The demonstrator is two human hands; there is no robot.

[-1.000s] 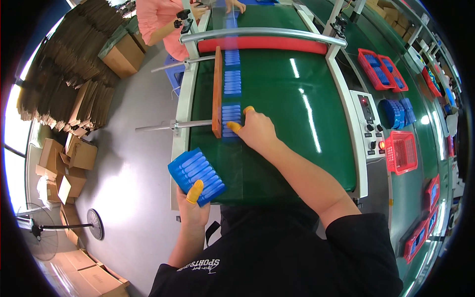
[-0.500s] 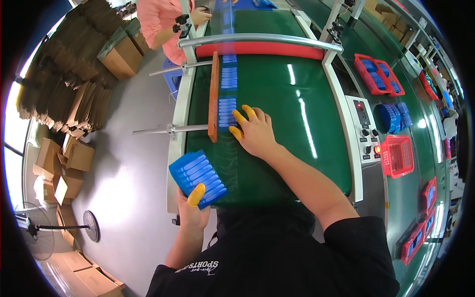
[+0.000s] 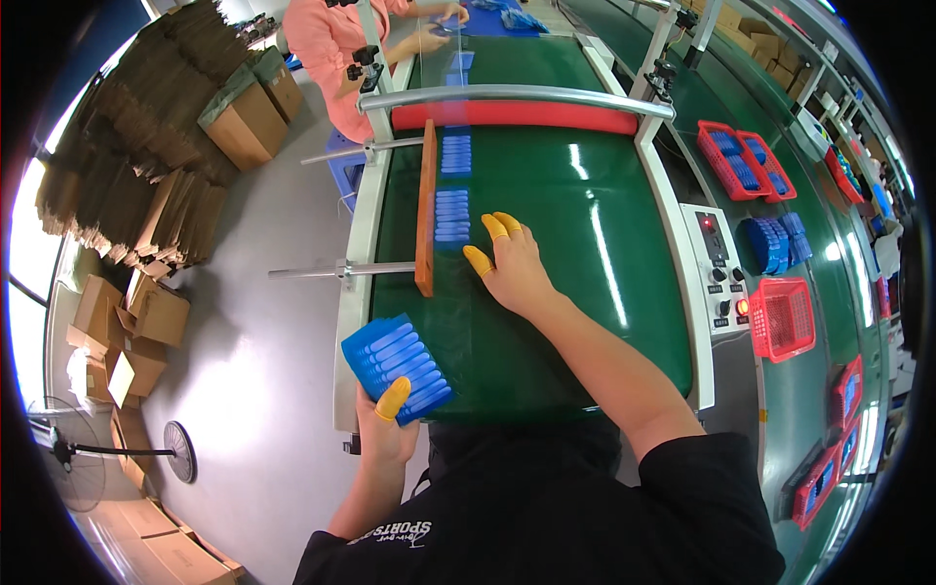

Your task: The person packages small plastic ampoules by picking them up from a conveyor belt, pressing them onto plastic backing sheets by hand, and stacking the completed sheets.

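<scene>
Left hand (image 3: 385,429) gripping blue tray (image 3: 397,368), right hand (image 3: 512,268) reaching

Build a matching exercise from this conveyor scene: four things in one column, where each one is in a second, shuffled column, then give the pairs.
Things
1. left hand
2. right hand
3. orange guide rail
4. red basket

Places
A. standing along the left side of the green belt, held by metal rods
B. off the belt, right of the control panel
C. at the belt's near left corner, holding a fan of blue strips
D. flat on the belt, fingertips beside a batch of blue strips

Pairs: 1-C, 2-D, 3-A, 4-B
</scene>
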